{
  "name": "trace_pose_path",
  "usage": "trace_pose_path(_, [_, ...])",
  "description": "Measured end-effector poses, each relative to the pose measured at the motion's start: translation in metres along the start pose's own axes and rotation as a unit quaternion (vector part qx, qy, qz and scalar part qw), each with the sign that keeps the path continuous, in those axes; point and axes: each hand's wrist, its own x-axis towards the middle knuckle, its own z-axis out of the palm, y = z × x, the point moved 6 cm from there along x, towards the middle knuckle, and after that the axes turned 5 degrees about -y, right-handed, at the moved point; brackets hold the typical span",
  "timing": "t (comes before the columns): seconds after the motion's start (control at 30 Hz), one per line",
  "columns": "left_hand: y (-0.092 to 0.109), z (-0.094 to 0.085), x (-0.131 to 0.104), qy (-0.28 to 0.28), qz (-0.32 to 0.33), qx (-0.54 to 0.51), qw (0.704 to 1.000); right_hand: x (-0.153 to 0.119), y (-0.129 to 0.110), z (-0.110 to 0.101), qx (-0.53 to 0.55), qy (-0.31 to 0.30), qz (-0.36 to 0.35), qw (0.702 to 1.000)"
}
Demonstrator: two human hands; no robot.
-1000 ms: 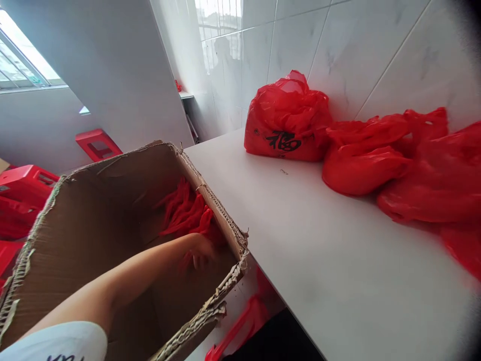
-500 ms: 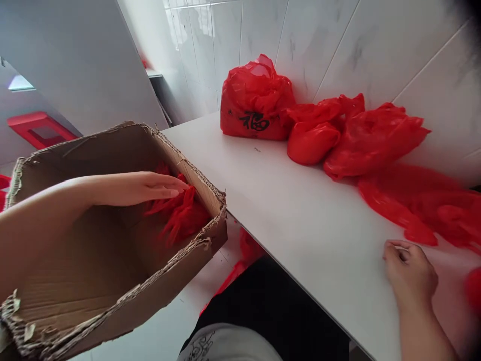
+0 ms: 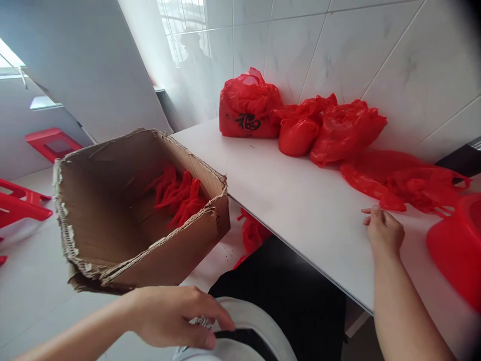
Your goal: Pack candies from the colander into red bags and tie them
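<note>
My left hand [image 3: 180, 316] is in front of my body, below the open cardboard box [image 3: 195, 240], its thumb and fingers apart and nothing between them. Inside the box, against its right side, lie several knotted red plastic bags [image 3: 184, 195]. My right hand [image 3: 385, 228] hovers over or rests on the white table [image 3: 285, 200], index finger stretched out and the others curled, with no object visible in it. Just beyond it lies a flat, crumpled red bag [image 3: 398, 180].
Along the tiled wall stand a red bag with a black character [image 3: 250, 108], a small round red bag [image 3: 296, 135] and a bulky red bag [image 3: 345, 130]. A red tub [image 3: 458, 245] is at the right edge. Red stools [image 3: 22, 203] stand on the left floor.
My left hand has come out of the box and moved down and right towards my body. My right hand has shifted up and left in view, its index finger now extended. The view has turned slightly.
</note>
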Motion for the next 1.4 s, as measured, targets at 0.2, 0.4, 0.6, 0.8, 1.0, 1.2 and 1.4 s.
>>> trace_pose_path(0.2, [-0.054,0.036,0.014,0.099,-0.060,-0.062,0.991,-0.003,-0.001,-0.002,0.010,0.011,-0.004,1.000])
trace_pose_path(0.4, [-0.061,0.044,0.003,0.096,-0.045,-0.069,0.992,-0.005,-0.005,-0.003,-0.001,0.012,-0.013,1.000])
trace_pose_path(0.6, [-0.065,0.043,0.001,0.117,-0.019,-0.062,0.991,-0.005,-0.006,-0.003,-0.011,0.013,-0.024,1.000])
trace_pose_path(0.8, [-0.065,0.052,0.005,0.092,0.008,-0.028,0.995,-0.006,-0.006,-0.003,-0.026,0.012,-0.032,0.999])
trace_pose_path(1.0, [-0.071,0.050,0.006,0.102,0.010,0.003,0.995,-0.006,-0.005,-0.003,-0.038,0.013,-0.039,0.998])
trace_pose_path(1.2, [-0.077,0.055,0.002,0.112,-0.014,0.001,0.994,-0.004,-0.003,-0.001,-0.050,0.011,-0.039,0.998])
trace_pose_path(1.4, [-0.080,0.056,0.004,0.104,-0.027,0.008,0.994,-0.004,-0.006,-0.001,-0.040,0.002,-0.037,0.999])
